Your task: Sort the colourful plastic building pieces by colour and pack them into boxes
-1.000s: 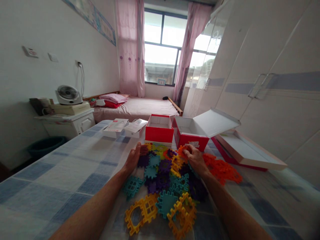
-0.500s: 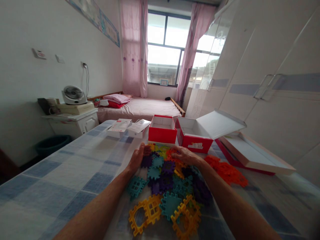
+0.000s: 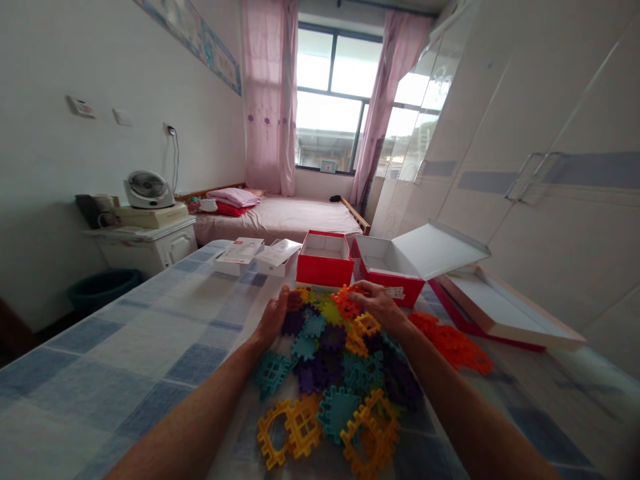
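Note:
A pile of toothed plastic building pieces in teal, purple, yellow and green lies on the checked tablecloth between my arms. My right hand (image 3: 377, 300) pinches an orange toothed building piece (image 3: 346, 303) at the far end of the pile, raised slightly above its neighbours. At the pile's far left edge, my left hand (image 3: 281, 308) stands on its side with fingers extended against the pieces, gripping nothing I can see. Nearest me are a yellow window piece (image 3: 304, 427), a teal piece (image 3: 337, 412) and a yellow ring-shaped piece (image 3: 370, 433).
Orange-red pieces (image 3: 453, 343) form a separate heap right of my right forearm. Behind the pile stand an open red box (image 3: 325, 270) and a red box with its lid raised (image 3: 395, 283). Box parts (image 3: 515, 313) lie at the right, and white boxes (image 3: 240, 257) at the back left.
My right hand has lifted the orange piece a little and tilted it up at the far end of the pile. My left hand has stayed in place.

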Action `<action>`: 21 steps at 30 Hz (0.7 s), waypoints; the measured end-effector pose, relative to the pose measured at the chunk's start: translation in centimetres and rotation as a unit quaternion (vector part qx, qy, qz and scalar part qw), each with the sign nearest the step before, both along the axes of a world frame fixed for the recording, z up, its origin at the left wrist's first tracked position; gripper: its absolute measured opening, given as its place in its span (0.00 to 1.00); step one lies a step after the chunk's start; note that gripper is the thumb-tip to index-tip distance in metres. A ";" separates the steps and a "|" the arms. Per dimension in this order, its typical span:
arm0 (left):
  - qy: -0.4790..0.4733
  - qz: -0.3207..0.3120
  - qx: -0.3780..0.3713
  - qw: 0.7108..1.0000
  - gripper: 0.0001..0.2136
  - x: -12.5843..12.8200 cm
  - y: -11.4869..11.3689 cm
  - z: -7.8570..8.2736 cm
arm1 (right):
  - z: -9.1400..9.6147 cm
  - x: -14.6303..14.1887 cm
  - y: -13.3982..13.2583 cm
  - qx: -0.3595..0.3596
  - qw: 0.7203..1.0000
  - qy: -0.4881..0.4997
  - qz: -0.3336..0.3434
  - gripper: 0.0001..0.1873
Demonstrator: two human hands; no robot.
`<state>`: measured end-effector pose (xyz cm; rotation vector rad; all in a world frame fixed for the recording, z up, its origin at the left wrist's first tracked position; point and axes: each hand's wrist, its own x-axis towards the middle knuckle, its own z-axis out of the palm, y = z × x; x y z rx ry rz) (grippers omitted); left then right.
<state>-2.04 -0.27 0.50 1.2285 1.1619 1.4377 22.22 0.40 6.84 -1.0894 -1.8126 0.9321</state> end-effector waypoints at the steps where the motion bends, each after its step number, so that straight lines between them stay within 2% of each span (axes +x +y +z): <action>1: 0.000 -0.004 0.001 1.000 0.34 0.0 0.0 0.0 | -0.1 0.1 -0.1 -0.009 1.000 0.027 -0.011 0.18; 5: 0.003 -0.009 0.002 1.000 0.35 -0.1 -0.2 0.1 | 0.3 1.6 -1.1 -0.039 0.992 0.110 -0.058 0.22; 8: 0.007 -0.010 -0.001 1.000 0.34 -0.1 -0.2 0.2 | 1.0 5.0 -2.2 -0.040 0.984 0.129 -0.116 0.24; 12: 0.003 -0.010 -0.007 1.000 0.34 -0.2 -0.2 0.3 | 1.3 11.4 -3.4 -0.014 0.962 0.047 -0.267 0.24; 15: 0.006 -0.010 -0.009 1.000 0.34 -0.3 -0.2 0.3 | 0.4 14.8 -3.6 0.001 0.942 0.002 -0.335 0.21; 21: 0.008 -0.003 -0.006 1.000 0.34 -0.2 -0.2 0.2 | -1.4 16.8 -2.9 0.035 0.911 -0.088 -0.402 0.16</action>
